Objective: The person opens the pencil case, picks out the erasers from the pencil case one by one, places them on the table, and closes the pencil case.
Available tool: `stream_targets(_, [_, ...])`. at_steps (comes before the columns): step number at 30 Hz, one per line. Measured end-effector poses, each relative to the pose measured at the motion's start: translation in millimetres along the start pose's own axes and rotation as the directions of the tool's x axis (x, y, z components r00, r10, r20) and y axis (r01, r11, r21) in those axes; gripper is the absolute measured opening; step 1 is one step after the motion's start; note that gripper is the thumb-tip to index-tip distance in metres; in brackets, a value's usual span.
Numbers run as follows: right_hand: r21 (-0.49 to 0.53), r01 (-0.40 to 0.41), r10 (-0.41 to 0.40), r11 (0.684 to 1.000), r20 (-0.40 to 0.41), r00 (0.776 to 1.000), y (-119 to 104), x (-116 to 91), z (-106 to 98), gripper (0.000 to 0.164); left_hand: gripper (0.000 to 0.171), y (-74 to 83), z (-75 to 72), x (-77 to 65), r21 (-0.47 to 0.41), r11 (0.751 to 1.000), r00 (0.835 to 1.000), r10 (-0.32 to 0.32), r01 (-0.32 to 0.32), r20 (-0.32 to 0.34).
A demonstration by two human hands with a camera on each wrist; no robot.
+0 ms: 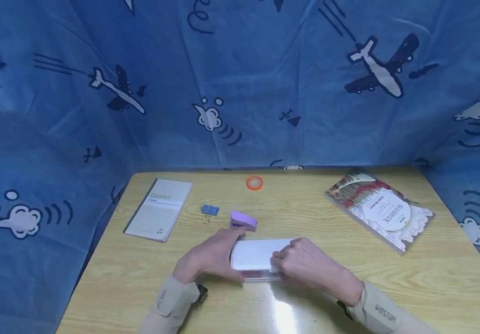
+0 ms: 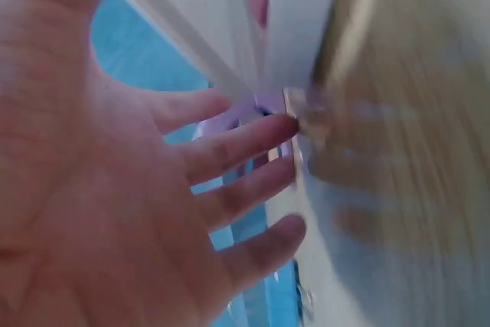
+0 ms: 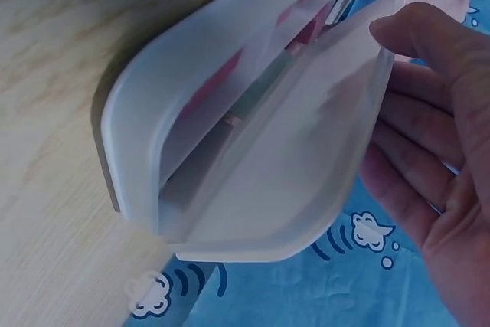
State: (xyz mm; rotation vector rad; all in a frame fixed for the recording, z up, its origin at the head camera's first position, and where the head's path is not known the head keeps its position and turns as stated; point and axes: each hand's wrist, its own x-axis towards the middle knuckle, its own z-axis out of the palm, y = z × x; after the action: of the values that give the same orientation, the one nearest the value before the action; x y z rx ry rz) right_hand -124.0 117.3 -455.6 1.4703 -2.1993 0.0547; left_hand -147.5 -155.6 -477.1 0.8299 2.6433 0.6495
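A white pencil case (image 1: 258, 254) lies in front of me, its lid (image 3: 306, 135) partly raised in the right wrist view. Inside it show pink parts and a pale green item (image 3: 260, 96), mostly hidden. My right hand (image 1: 304, 263) pinches the lid's edge between thumb and fingers. Around the case's left end, my left hand (image 1: 216, 255) is spread, thumb on the near side. Its fingers (image 2: 237, 143) look nearly straight in the left wrist view; whether they touch the case I cannot tell. Just behind the case is a purple stapler (image 1: 243, 221).
A blue binder clip (image 1: 209, 210) lies left of the stapler. Farther left is a Gambit notebook (image 1: 158, 211). An orange tape roll (image 1: 254, 183) sits near the back edge, and a book with a floral cover (image 1: 379, 208) at the right. A blue curtain (image 1: 248, 83) hangs behind the table.
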Motion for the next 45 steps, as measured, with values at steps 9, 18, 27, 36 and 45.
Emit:
stream_targets(9, [0.190,-0.105,0.104,0.976,0.017,0.994,10,6,-7,0.040,0.108,-13.0,0.8,-3.8,0.087,0.996,0.999,-0.032,0.034,-0.026])
stream_targets(18, [0.284,-0.163,0.205,0.945,-0.125,0.971,31,13,-3,0.025,0.118,-11.2,5.4,-10.9,0.097,0.988,0.992,-0.117,0.122,-0.056])
stream_targets(27, [0.224,-0.307,0.354,0.925,-0.215,0.910,47,15,12,0.012,0.117,-7.5,11.7,-16.3,-0.034,0.985,0.980,-0.169,0.166,-0.105])
stream_targets(36, [0.209,-0.416,0.441,0.885,-0.086,0.893,57,13,16,0.028,0.120,-4.7,12.2,-18.0,-0.115,0.978,0.975,-0.187,0.174,-0.119])
stream_targets(45, [0.195,-0.443,0.459,0.875,-0.046,0.887,58,10,22,0.037,0.125,-2.0,10.7,-19.7,-0.051,0.991,0.983,-0.131,0.126,-0.126])
